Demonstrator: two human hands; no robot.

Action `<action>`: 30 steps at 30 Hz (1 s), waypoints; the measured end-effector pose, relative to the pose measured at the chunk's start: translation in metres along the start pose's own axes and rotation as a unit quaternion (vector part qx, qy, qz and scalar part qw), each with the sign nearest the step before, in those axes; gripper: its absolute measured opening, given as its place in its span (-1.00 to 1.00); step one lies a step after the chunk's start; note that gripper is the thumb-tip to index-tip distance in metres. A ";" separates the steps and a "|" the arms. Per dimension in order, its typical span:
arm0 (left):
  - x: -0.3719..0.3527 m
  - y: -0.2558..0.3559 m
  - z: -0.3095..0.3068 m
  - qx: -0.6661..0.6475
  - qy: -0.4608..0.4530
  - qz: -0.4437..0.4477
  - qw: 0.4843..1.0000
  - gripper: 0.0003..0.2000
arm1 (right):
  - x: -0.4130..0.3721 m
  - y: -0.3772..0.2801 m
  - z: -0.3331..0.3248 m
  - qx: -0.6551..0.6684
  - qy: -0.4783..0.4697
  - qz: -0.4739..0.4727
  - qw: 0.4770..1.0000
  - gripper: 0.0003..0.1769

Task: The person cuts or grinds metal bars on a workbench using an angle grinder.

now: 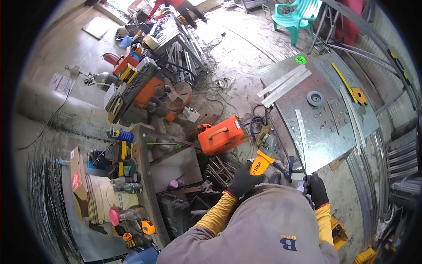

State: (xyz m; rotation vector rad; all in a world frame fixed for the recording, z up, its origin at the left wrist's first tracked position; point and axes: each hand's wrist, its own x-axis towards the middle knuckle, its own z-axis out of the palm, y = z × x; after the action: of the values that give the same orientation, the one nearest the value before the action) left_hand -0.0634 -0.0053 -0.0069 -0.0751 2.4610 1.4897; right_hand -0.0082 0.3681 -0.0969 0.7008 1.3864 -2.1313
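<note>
My left hand (245, 179), in a dark glove, is closed round a yellow INGCO tool (262, 162) beside the orange machine (222, 135). At the near corner of the metal table (323, 154), my right hand (315, 190), gloved too, has its fingers bent at the lower end of a thin metal strip (302, 136). Something small and white shows by those fingers, too small to name. A grey disc (315, 99) and two flat metal bars (285, 86) lie farther up the table, with a yellow tool (358, 95) near its right edge.
An angle grinder (267, 140) is between the orange machine and the table. At the left stands a bench (145, 176) with bottles and a tape measure (148, 227). Cables (217, 94) lie on the floor. A green chair (296, 20) and a person in red (173, 3) are farther back.
</note>
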 end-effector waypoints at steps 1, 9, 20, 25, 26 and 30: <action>0.002 -0.006 -0.001 -0.001 -0.013 -0.003 1.000 -0.34 | -0.002 0.007 -0.003 0.016 0.000 0.022 1.000 -0.61; 0.007 0.021 -0.001 0.122 -0.065 0.107 0.985 -0.52 | -0.010 -0.008 0.032 -0.116 0.057 -0.052 0.990 -0.73; 0.010 0.034 0.015 0.241 -0.163 0.156 0.944 -0.33 | -0.017 -0.008 0.057 -0.079 0.102 -0.023 0.991 -0.74; 0.015 0.036 0.015 0.237 -0.195 0.146 0.941 -0.30 | -0.034 -0.033 0.060 -0.071 0.122 -0.010 0.990 -0.74; 0.014 0.039 0.016 0.238 -0.194 0.143 0.941 -0.30 | -0.038 -0.037 0.063 -0.072 0.128 -0.017 0.989 -0.72; 0.015 0.042 0.018 0.264 -0.212 0.120 0.933 -0.30 | -0.029 -0.028 0.051 -0.074 0.087 -0.029 0.993 -0.70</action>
State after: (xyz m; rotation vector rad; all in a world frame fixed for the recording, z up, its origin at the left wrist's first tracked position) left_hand -0.0817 0.0313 0.0179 0.6039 2.4579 0.7524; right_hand -0.0125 0.3342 -0.0417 0.8117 1.6579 -2.0244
